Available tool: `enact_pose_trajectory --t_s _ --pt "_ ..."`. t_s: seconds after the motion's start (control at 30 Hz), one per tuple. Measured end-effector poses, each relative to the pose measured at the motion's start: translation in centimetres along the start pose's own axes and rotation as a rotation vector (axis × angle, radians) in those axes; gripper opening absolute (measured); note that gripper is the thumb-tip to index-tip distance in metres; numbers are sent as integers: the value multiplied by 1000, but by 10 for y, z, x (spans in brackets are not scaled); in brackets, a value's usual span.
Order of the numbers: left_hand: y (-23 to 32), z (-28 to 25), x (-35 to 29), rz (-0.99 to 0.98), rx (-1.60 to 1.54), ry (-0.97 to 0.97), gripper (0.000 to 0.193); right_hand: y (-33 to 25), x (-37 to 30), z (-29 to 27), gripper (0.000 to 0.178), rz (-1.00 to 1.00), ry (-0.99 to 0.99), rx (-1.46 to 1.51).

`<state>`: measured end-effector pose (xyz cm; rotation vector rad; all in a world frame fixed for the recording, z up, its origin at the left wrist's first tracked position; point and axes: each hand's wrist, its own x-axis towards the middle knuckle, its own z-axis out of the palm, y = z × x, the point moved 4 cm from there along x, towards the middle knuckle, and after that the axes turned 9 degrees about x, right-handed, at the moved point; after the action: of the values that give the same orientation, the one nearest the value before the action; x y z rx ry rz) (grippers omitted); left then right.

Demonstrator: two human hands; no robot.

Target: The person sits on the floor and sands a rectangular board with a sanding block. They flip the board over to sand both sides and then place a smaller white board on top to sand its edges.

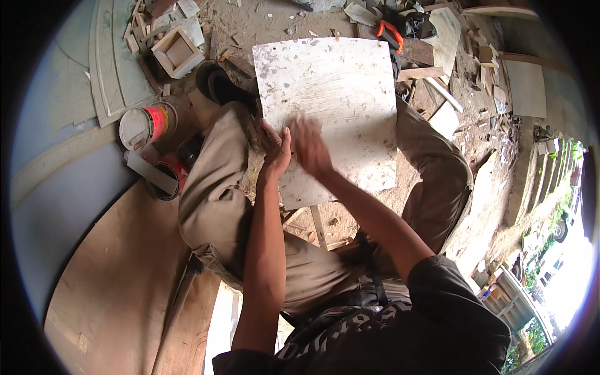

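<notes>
1. At nine o'clock from the board, two red paint cans [150, 125] sit on the floor by your left knee; one is lidded, and a flat stick lies across the other. A small open wooden box [178, 52] lies among scraps at eleven o'clock.
2. Your left hand [275, 152] rests on the near left part of the white board [331, 100]. Its fingers [270, 134] are loosely spread and point toward twelve o'clock, pressing the panel rather than pinching anything. The forearm runs almost straight up from six o'clock.
3. The white board lies square across your knees, speckled and scuffed, with its far edge at twelve o'clock and its near corner overhanging between your thighs.
4. Your right hand [309, 147] lies just beside the left one on the same surface and is blurred with motion. Its fingers look flat and held together, but you cannot tell whether they hold a small pad or sheet. The forearm comes in from five o'clock, elbow bent.
5. The step in hand appears to be rubbing or smoothing the board's face. The next pass likely calls for firm bracing from the left hand and steady, even strokes toward the untouched area at one o'clock.
6. An orange-handled tool [390, 32] lies beyond the board at one o'clock.
</notes>
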<state>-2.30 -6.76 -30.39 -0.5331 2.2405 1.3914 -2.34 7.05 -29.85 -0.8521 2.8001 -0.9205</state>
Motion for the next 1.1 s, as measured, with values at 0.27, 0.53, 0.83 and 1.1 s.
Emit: enact_pose_trajectory --t_s 0.27,0.53,0.83,1.1 --pt "-8 1 5 -36 -30 -10 111 17 -54 -51 53 -135 -306 -196" --pt "-22 11 17 14 -8 -15 100 -61 -105 25 49 -486 -624 305" --pt "-1 -39 46 -88 61 -219 96 -8 43 10 44 -480 -218 126" --pt "11 -67 50 -50 48 -214 89 -51 -86 17 44 -447 -442 167"
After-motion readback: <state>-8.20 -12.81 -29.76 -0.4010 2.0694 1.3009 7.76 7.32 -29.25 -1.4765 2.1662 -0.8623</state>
